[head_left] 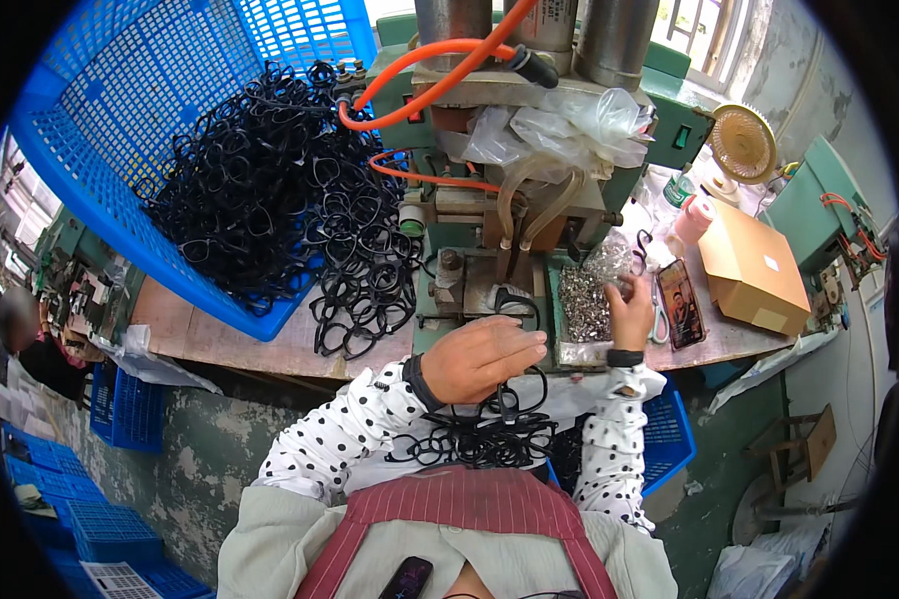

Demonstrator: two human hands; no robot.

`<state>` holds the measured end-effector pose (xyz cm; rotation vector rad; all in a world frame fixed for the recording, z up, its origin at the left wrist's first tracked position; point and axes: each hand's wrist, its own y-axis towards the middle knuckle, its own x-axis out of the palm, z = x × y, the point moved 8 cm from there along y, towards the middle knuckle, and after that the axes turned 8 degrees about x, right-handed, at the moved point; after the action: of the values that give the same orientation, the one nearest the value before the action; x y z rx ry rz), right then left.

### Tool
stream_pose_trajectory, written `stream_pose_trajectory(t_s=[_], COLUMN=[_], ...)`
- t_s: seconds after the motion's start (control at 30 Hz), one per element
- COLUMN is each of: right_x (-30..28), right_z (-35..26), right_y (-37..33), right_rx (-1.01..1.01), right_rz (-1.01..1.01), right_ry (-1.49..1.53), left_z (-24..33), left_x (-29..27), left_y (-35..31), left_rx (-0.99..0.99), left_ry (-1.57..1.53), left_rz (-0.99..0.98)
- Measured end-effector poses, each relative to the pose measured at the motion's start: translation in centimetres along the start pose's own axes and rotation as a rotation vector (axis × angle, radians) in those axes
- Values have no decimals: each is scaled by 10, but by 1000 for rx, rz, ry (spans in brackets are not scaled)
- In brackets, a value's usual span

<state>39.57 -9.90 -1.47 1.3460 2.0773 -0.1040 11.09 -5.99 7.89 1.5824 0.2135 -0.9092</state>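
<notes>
My left hand [484, 359] is closed round a black eyeglass frame [515, 302] in front of the green machine [435, 324]. One rim of the frame shows beyond my fingers, at the machine's work spot; the rest is largely hidden by the hand. On the right, my right hand [629, 317] is at the edge of a tray [581, 355] of small shiny metal parts [583, 299]. Its thumb and fingers are pinched together, and what is between them is too small to make out. More black eyeglass frames [479, 439] lie in a heap on my lap.
A big blue crate [120, 215] tips its pile of black frames [260, 190] onto the table at left. Orange hoses [425, 50] loop over the machine. Right of the tray are scissors [659, 324], a phone [681, 304], a thread spool [693, 218] and a cardboard box [754, 268].
</notes>
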Motion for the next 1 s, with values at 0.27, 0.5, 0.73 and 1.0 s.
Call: stream_pose_trajectory(t_s=[0.27,0.5,0.73,1.0], right_x=[4,15,2,-3], right_z=[13,20,8,7], right_y=[-38,-22,-34,-39], right_rx=[-231,-71,-66,-100], right_rz=[-56,0,103,185], right_ry=[-525,252,150,113], left_z=[0,5,-137,-181], left_x=[0,-2,-101,-59], left_y=[-2,-4,-127,-201], left_rx=[-8,-29,-829,-828], left_ry=[-10,180,1023,803], left_rz=[5,-132,232,-47])
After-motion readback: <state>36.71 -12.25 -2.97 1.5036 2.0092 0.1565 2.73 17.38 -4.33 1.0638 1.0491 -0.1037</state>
